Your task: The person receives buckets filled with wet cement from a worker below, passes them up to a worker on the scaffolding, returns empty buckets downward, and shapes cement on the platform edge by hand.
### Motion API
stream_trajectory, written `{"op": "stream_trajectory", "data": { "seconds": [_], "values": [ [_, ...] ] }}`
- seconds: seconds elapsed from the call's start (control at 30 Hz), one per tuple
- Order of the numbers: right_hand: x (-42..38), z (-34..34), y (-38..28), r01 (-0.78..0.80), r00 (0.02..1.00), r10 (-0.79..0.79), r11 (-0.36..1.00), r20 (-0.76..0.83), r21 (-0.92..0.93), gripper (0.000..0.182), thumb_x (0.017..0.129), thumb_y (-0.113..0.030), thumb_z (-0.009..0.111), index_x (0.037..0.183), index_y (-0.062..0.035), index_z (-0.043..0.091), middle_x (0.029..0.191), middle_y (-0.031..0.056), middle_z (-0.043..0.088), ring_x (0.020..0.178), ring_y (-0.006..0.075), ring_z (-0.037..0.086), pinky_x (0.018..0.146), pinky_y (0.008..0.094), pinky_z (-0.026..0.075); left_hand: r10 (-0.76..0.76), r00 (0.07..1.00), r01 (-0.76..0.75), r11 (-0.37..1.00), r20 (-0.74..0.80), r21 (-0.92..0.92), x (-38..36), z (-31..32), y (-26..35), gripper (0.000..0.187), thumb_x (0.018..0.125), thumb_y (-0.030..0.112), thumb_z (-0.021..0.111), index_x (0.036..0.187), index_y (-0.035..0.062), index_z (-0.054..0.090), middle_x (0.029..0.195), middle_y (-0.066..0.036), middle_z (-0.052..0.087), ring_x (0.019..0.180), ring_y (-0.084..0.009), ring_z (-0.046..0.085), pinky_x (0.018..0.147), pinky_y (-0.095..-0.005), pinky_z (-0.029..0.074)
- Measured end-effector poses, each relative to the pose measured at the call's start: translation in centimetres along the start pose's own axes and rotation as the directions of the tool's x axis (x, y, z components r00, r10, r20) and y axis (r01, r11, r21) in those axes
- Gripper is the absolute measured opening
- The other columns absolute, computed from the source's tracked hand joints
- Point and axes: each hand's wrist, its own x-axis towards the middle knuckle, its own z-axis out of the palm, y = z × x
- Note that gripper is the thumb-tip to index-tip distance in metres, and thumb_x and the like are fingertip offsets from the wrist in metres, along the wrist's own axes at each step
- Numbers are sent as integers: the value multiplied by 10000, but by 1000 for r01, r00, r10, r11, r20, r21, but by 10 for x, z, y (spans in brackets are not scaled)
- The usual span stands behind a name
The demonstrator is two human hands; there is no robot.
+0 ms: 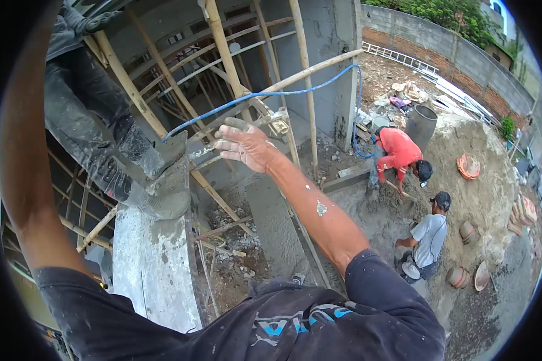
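My right hand [244,144] is stretched out in the middle of the view, fingers spread and empty, with pale dried material on the fingers. It appears in front of bamboo poles and near a blue hose [265,94]; contact with them cannot be made out. My left arm rises along the left edge, and its hand is out of the frame. A co-worker in dusty trousers [81,114] and grey-coated boots [162,203] stands on a cement-smeared plank [156,259]. That person's gloved hand [102,21] shows at the top left.
Bamboo scaffolding [223,45] surrounds the plank, with a lower board [274,222] beneath. Down at the right, a person in red [397,150] bends over wet mortar, and another in grey [429,237] crouches. Buckets [457,277], a sand heap [464,141] and a ladder [397,57] lie beyond.
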Motion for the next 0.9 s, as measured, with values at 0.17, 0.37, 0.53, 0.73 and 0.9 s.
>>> {"op": "stream_trajectory", "data": {
  "seconds": [0.17,0.37,0.53,0.73,0.9],
  "values": [
    [-125,-134,84,-241,874,144,958,-464,-157,871,790,-359,728,1383,81,266,1268,224,503,1146,325,543,957,459,448,64,905,107,923,420,-371,-108,83,37,599,876,358,624,1327,-7,475,1296,-166,536,1236,-243,489,1041,-372,369],
    [-462,-267,254,-739,-15,-172,665,-985,-105,347,813,-330,655,737,7,674,597,124,595,581,253,582,562,394,438,-109,378,677,710,919,-194,-338,292,-65,599,855,345,685,1281,-37,509,1143,-142,620,1064,-178,572,923,-286,432],
    [-755,-150,339,-965,-101,-211,260,-972,44,183,776,-168,598,720,-15,682,650,194,627,557,327,635,545,409,514,-403,-473,818,129,783,561,-662,352,-166,205,907,300,577,825,115,610,611,16,537,467,-105,475,450,-296,388],
    [-776,-40,340,-133,-709,335,801,-620,584,227,804,-240,621,794,-14,629,679,117,609,509,242,584,485,409,480,-317,-697,665,50,643,745,-824,261,-183,204,874,337,608,813,144,634,692,-12,578,554,-172,530,512,-342,433],
    [-694,-105,340,-261,-498,405,773,-767,578,213,840,-245,646,970,-77,651,824,81,629,604,190,588,586,413,480,-382,-559,760,119,736,639,-792,329,-181,178,860,337,640,913,167,649,773,0,612,613,-157,544,552,-329,430]
  ]
}}
